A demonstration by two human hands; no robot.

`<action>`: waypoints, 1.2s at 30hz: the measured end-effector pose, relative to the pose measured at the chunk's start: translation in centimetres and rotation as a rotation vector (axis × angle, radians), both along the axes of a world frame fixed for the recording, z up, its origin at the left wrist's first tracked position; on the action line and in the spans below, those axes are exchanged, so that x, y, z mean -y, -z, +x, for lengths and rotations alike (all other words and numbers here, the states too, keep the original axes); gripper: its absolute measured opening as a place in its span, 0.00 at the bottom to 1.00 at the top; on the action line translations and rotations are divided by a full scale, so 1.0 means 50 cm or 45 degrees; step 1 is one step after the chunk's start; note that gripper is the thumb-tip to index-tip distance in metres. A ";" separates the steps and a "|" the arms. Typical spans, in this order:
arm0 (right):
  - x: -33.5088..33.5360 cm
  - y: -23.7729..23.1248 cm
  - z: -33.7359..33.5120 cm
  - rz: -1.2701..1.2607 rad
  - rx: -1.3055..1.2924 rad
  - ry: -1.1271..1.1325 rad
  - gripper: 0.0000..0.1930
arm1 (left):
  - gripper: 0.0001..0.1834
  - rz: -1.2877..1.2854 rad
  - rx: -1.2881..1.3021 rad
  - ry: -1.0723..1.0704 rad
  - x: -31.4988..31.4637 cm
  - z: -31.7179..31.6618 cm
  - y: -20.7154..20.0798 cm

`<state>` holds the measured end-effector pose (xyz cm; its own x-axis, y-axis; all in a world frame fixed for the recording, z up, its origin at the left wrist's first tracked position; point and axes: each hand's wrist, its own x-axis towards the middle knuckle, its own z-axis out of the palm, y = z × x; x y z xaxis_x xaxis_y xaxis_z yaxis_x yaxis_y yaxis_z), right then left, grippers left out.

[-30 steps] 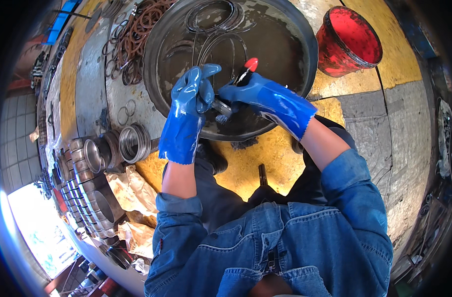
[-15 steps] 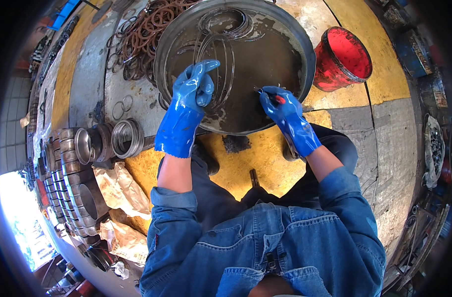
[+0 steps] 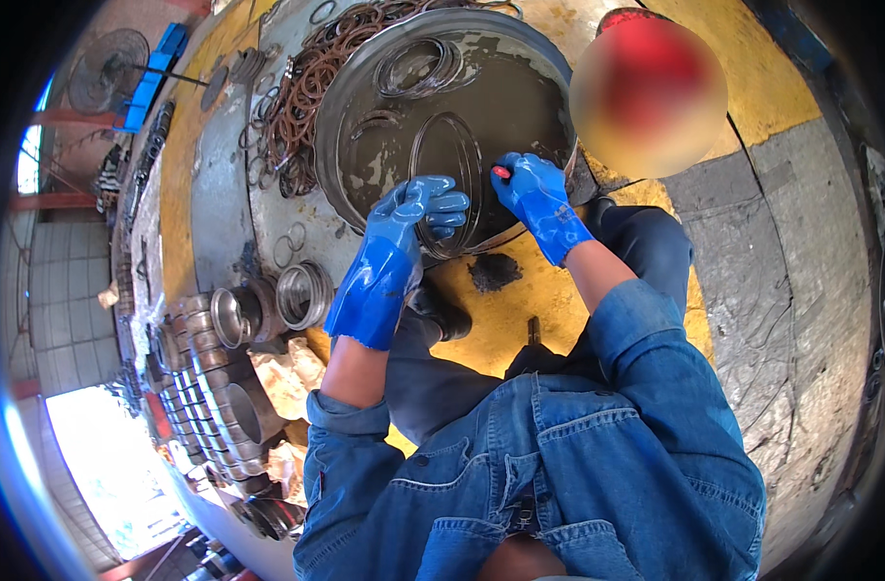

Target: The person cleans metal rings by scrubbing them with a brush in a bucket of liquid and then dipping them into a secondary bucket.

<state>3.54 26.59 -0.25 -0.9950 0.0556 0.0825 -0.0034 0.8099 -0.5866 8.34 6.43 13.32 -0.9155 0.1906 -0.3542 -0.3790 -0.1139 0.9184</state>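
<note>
Both hands wear wet blue rubber gloves. My left hand (image 3: 415,211) is closed, with curled fingers, around the near left side of several thin metal rings (image 3: 476,184). The rings stand tilted over a large round metal pan (image 3: 564,73) of murky grey-brown liquid. To their right, my right hand (image 3: 535,192) is closed on a small tool with a red handle (image 3: 502,172); its working end is hidden. More thin rings (image 3: 382,76) lie together at the far side inside the pan.
Rusty brown rings (image 3: 312,92) are heaped left of the pan. A red bucket (image 3: 646,82), partly blurred, stands at the right. Stacked metal cylinders (image 3: 210,387), a coil of shiny rings (image 3: 305,295) and brown paper (image 3: 289,373) lie to the left.
The view has shifted and turned. My left hand and the rings have come closer to my right hand and nearer the pan's near rim. Both hands keep their hold.
</note>
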 end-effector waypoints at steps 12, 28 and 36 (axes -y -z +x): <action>-0.007 0.025 -0.012 0.020 0.033 -0.048 0.12 | 0.24 -0.022 0.219 0.224 -0.008 -0.039 -0.048; -0.014 0.028 -0.006 0.033 -0.009 -0.022 0.12 | 0.26 0.608 0.034 0.232 0.080 -0.212 -0.065; -0.004 0.030 -0.003 -0.002 -0.126 0.031 0.10 | 0.21 0.553 -0.182 -0.113 0.153 -0.360 -0.111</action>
<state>3.41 26.77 -1.73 -0.9804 0.0799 0.1800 -0.0416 0.8094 -0.5858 -9.68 -1.21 18.89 -0.9688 0.2122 -0.1284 -0.2239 -0.5255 0.8208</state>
